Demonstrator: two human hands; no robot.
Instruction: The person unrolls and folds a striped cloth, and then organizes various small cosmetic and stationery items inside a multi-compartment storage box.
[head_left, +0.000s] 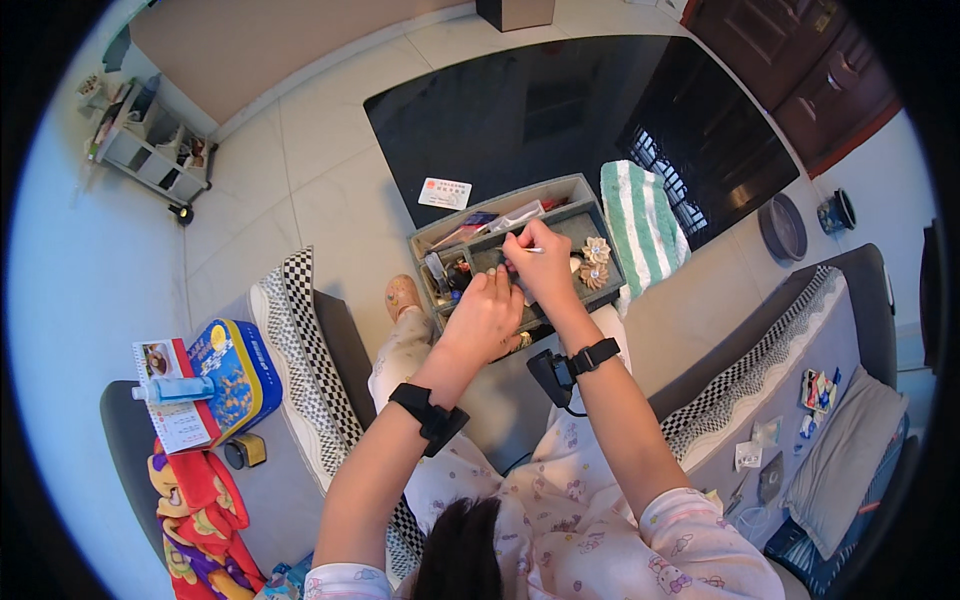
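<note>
A grey fabric organizer box (517, 193) with compartments stands before me at the near edge of the black table. My right hand (546, 262) is over its middle, fingers pinched on a thin white stick (535, 250) that looks like a cotton swab. Beside it, my left hand (487, 311) bends over the box's near side with its fingers together; what lies under its fingertips is hidden. Two beige fabric flowers (595, 262) lie in the right part of the box. Small bottles and dark items (456, 274) fill the left compartment, while packets (472, 225) lean in the far one.
On the glossy black table (517, 112) lie a card with writing (445, 193) and a green-striped towel (641, 225). Cushioned seats flank me; the left holds a blue tin (240, 375) and desk calendar (166, 364), the right a grey pillow (844, 457). A grey basin (782, 227) stands farther right.
</note>
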